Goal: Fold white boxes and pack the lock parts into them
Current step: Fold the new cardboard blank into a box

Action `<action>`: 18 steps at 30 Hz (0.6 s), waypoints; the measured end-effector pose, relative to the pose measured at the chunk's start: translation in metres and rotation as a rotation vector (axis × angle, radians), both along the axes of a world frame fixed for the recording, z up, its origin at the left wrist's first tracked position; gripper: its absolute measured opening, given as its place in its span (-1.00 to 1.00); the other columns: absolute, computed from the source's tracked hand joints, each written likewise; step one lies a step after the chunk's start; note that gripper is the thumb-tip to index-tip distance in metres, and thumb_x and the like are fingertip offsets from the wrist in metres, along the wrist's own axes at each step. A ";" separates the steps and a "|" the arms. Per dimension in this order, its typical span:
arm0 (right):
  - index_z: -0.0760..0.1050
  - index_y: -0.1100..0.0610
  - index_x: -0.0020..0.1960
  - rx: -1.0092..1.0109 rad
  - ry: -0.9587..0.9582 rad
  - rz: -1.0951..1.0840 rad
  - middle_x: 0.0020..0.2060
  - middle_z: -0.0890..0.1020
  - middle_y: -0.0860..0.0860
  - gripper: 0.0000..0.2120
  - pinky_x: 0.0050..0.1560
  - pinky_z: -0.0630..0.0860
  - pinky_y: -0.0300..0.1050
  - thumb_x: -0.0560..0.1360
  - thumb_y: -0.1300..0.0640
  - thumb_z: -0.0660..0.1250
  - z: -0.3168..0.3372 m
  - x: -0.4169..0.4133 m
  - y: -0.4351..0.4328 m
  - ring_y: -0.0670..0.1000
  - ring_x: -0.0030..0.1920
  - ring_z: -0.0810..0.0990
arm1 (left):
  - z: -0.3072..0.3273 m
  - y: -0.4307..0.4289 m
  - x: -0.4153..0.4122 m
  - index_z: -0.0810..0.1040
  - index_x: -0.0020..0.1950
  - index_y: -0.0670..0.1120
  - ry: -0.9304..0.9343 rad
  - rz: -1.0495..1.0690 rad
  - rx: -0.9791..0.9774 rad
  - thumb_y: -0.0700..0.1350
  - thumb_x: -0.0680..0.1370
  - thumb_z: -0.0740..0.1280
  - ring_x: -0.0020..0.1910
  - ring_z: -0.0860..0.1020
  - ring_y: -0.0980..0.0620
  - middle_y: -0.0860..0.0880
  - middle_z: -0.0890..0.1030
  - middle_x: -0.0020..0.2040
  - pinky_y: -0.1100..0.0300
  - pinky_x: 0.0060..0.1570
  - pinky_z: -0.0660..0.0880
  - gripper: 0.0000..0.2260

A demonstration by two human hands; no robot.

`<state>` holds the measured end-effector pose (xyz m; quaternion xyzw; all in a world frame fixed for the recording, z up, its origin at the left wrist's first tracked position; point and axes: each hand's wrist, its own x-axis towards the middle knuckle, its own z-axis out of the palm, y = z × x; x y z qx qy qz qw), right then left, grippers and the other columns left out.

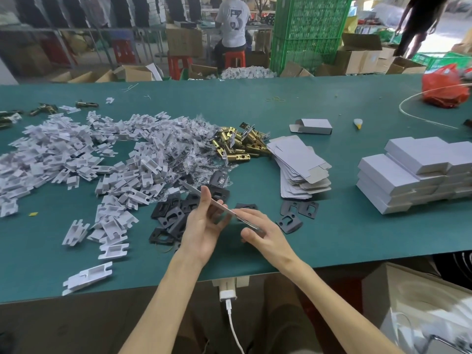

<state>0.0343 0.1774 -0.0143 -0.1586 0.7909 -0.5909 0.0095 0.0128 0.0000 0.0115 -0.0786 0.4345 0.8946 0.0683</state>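
Head view, hands first: what are they on?

— Both are on one flat box blank (191, 187), lifted clear of the bench (332, 238) and seen almost edge-on. The left hand (204, 226) has its fingers curled up round the far part. The right hand (263, 236) pinches the near end, forefinger on top and thumb beneath.

What lies under them?

— A scatter of black strike plates (173, 215). The hands and the blank hide some of it. A few more plates (293, 213) lie just to the right, between the hands and the stack of flat blanks (301, 169).

And beyond that?

— Brass latch bolts (237, 144) are heaped just beside the stack's far-left corner. They touch a drift of clear bagged screw packs (184, 149). That runs left into a broad pile of white plastic inserts (63, 154), with strays reaching the near edge.

Any boxes made up?

— One folded box (313, 126) with an end flap open lies behind the stack. A block of closed white boxes (408, 175) sits well to the right. Past it are a small white-and-yellow bottle (358, 123) and a red plastic bag (444, 88).

Anything off the bench?

— A white charger (228, 295) with a cable hangs at the near edge. Behind the bench a person sits on a red stool (235, 58), beside a green crate (306, 26).
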 end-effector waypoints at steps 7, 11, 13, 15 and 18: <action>0.62 -0.15 0.27 -0.026 0.059 -0.122 0.09 0.70 -0.20 -0.73 0.18 0.61 0.08 0.62 0.10 0.36 -0.008 -0.003 -0.002 -0.04 0.11 0.65 | 0.010 0.009 0.003 0.56 -0.13 -0.08 -0.067 0.042 -0.163 0.26 0.39 0.47 -0.06 0.58 -0.02 -0.01 0.59 -0.22 -0.10 0.27 0.52 -0.59; 0.60 -0.11 0.24 0.038 0.192 -0.192 0.03 0.68 -0.34 -0.75 0.09 0.64 -0.11 0.61 0.12 0.37 -0.008 0.004 -0.004 -0.19 0.00 0.69 | 0.016 0.014 0.005 0.54 0.10 -0.15 -0.104 0.058 -0.227 0.28 0.42 0.46 -0.01 0.57 -0.05 -0.06 0.58 -0.11 -0.02 0.13 0.58 -0.47; 0.55 -0.13 0.24 0.071 0.280 -0.225 0.00 0.65 -0.41 -0.74 0.00 0.58 -0.32 0.60 0.12 0.38 -0.009 0.008 -0.004 -0.26 -0.05 0.68 | 0.019 0.017 0.007 0.54 0.12 -0.16 -0.114 0.060 -0.245 0.29 0.41 0.47 -0.04 0.59 -0.03 -0.07 0.57 -0.10 0.07 -0.04 0.58 -0.43; 0.54 -0.06 0.28 0.109 0.345 -0.231 0.01 0.63 -0.41 -0.71 -0.04 0.50 -0.44 0.59 0.18 0.38 -0.011 0.011 -0.004 -0.31 -0.06 0.65 | 0.021 0.020 0.009 0.54 0.10 -0.16 -0.122 0.078 -0.254 0.30 0.39 0.48 -0.08 0.60 -0.01 -0.05 0.57 -0.14 0.13 -0.13 0.57 -0.42; 0.52 -0.01 0.29 0.150 0.370 -0.256 0.00 0.64 -0.28 -0.69 -0.07 0.44 -0.51 0.57 0.21 0.38 -0.011 0.013 -0.004 -0.37 -0.11 0.60 | 0.022 0.022 0.010 0.55 0.16 -0.19 -0.131 0.101 -0.264 0.31 0.34 0.49 -0.06 0.62 -0.03 -0.07 0.59 -0.12 0.12 -0.11 0.57 -0.34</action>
